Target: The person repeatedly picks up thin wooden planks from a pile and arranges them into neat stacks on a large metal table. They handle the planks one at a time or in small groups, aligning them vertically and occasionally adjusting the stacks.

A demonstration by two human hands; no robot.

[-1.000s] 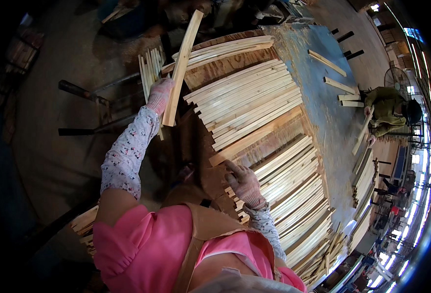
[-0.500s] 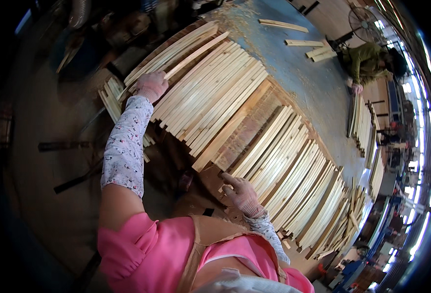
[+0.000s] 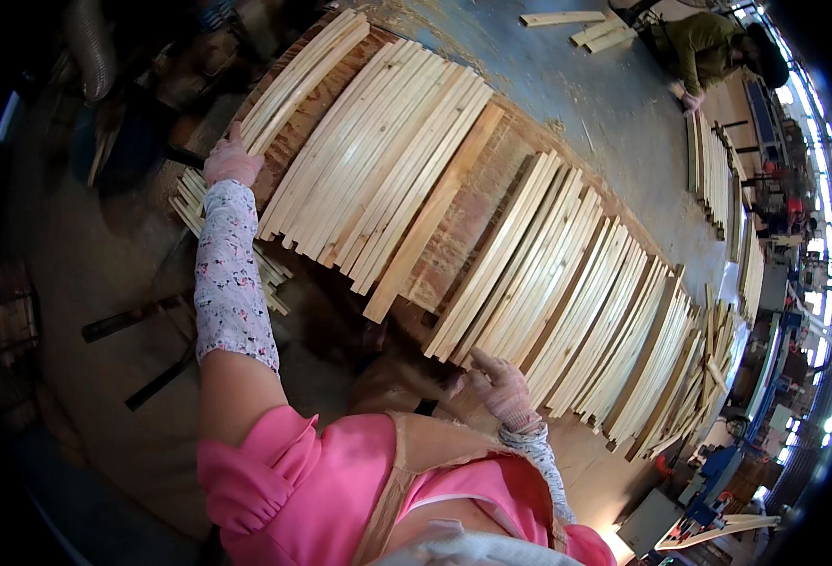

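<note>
My left hand, in a pale pink glove, is at the near end of a small group of wooden strips. One finger is stretched along the strip ends, and the hand appears not to grip any of them. To its right lies a wide row of pale strips side by side. My right hand, also gloved, is by the near ends of another row of strips. Its fingers are loosely bent and apart, holding nothing I can see.
A wider wooden board lies between the two rows on the brown worktop. Beyond is a blue-grey table with sawdust and short boards. A co-worker in green handles strips at the far right. More strips are stacked lower left.
My left hand has let go of a single strip, which now lies with the left group, and shifted left. My right hand has moved slightly right. The view has shifted.
</note>
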